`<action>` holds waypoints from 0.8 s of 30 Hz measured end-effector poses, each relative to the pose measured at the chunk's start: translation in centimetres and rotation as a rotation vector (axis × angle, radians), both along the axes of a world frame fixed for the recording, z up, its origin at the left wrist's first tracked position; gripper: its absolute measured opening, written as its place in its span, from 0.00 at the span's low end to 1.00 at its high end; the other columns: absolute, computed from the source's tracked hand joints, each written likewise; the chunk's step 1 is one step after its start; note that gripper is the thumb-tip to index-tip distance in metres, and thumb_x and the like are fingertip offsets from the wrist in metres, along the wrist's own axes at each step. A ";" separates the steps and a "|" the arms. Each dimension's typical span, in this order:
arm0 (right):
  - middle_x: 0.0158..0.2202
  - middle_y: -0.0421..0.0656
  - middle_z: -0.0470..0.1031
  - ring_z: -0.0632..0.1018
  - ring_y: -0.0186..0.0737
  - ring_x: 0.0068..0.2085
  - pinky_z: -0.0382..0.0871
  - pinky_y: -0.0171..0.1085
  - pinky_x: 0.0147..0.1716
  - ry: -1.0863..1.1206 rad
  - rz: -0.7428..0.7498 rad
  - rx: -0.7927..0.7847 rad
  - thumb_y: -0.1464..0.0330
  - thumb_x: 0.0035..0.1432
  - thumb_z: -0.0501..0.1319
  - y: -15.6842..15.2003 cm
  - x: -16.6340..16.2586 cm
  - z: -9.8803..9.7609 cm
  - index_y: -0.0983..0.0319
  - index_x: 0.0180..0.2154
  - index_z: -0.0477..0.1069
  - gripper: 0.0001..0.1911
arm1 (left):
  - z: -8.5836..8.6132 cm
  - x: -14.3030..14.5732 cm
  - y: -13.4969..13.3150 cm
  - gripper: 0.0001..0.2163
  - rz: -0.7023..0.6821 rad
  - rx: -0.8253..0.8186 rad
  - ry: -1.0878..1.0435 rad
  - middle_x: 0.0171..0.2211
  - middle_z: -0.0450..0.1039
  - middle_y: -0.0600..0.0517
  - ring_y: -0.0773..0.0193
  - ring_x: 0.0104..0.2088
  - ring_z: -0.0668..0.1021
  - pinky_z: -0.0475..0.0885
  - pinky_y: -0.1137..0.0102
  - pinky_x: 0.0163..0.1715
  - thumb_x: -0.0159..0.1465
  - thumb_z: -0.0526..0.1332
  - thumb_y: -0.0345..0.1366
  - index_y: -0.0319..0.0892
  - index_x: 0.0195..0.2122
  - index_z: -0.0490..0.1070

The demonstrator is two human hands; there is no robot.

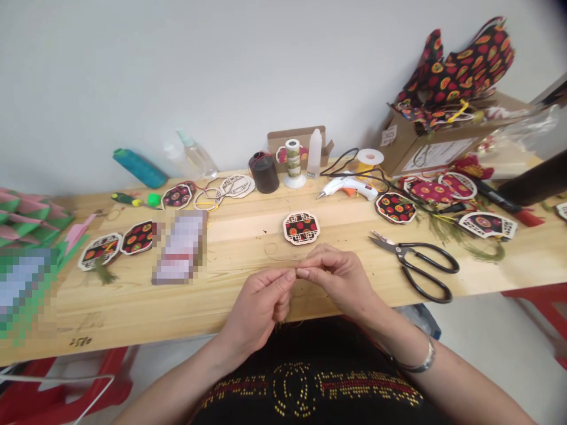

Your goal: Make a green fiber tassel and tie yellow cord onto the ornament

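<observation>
My left hand (261, 304) and my right hand (339, 277) meet at the near edge of the wooden table (133, 307), fingertips pinched together on a thin thread (283, 257) that loops onto the tabletop. A bunch of greenish strands hangs below my left fist. Just beyond my hands lies a small wooden-framed ornament (301, 228) with red and black flowered fabric. Black scissors (416, 262) lie to the right of my right hand.
A white glue gun (348, 188), a dark spool (266, 172), a thread cone (293, 162) and a glue bottle (314, 153) stand at the back. Several more ornaments lie left and right. A cardboard box (436, 150) of fabric sits back right. Green and pink folded paper (31, 221) lies left.
</observation>
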State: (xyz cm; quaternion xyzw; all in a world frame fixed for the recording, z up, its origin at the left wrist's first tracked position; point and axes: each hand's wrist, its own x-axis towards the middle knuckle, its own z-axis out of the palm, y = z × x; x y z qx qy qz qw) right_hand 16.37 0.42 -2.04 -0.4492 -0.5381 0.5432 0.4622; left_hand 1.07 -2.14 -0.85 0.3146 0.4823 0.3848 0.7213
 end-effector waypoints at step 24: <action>0.24 0.38 0.66 0.67 0.32 0.29 0.59 0.34 0.30 -0.293 0.034 0.133 0.70 0.55 0.58 0.7 0.7 0.3 0.62 0.21 0.66 0.11 | 1.2 -0.6 0.2 0.16 0.067 -0.124 -0.135 0.22 0.66 0.49 0.68 0.23 0.63 0.51 0.75 0.18 0.51 0.61 0.37 0.35 0.38 0.78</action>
